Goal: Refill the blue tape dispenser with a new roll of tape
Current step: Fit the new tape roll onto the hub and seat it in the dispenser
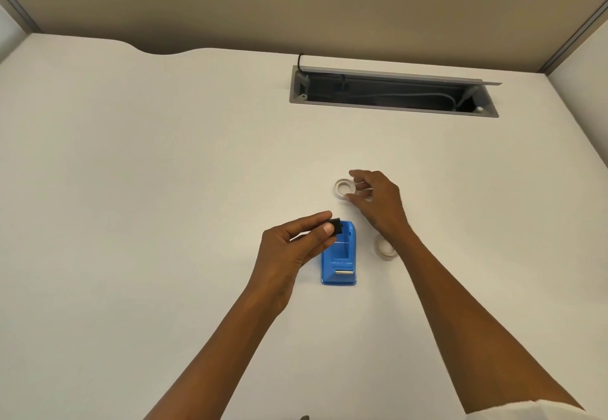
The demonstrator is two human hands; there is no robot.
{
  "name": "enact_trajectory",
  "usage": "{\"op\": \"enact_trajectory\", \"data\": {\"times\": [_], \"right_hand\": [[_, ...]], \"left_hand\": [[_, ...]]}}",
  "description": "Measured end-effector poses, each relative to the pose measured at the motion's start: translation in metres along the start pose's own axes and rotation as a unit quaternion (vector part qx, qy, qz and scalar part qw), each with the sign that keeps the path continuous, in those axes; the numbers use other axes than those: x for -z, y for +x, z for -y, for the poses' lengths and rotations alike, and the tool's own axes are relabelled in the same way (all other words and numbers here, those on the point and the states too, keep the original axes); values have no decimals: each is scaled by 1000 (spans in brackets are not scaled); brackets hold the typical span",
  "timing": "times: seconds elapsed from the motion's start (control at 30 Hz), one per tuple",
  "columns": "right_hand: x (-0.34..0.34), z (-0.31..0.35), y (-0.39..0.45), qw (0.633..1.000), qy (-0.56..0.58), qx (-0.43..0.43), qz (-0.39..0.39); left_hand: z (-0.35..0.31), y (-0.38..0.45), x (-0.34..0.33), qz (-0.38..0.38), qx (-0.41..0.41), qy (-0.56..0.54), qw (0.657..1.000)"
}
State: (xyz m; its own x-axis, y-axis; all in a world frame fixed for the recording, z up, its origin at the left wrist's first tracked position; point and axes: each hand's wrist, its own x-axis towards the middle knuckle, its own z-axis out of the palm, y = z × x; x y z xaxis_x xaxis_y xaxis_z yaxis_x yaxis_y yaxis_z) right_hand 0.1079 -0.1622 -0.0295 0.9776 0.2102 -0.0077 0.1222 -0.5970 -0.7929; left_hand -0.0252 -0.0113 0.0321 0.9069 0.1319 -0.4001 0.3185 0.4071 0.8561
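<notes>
Left hand (289, 248) pinches black spool (336, 226) — dispenser (339, 260) empty.

Dispenser (339, 255) on desk (164, 189); rolls (344, 189) behind, perhaps another (385, 248) right.

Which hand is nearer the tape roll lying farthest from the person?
Right. The right hand is at that tape roll, fingers spread around its right side. The left hand is nearer the person, over the dispenser, with a black spool in its grip.
</notes>
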Motion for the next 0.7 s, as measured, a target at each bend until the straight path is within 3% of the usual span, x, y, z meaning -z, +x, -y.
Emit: {"op": "enact_trajectory", "data": {"times": [0.23, 0.43, 0.6, 0.7], "right_hand": [[44, -19, -37, 978, -166, 47, 118], [56, -19, -69, 959, -200, 25, 201], [55, -14, -87, 966, -184, 37, 179], [54, -12, -95, 955, -196, 38, 222]], "left_hand": [[0, -2, 1, 10, 3, -12, 1000], [3, -6, -2, 17, 8, -12, 1000], [4, -11, -2, 20, 4, -8, 1000], [4, -13, -3, 22, 1, -5, 1000]]}}
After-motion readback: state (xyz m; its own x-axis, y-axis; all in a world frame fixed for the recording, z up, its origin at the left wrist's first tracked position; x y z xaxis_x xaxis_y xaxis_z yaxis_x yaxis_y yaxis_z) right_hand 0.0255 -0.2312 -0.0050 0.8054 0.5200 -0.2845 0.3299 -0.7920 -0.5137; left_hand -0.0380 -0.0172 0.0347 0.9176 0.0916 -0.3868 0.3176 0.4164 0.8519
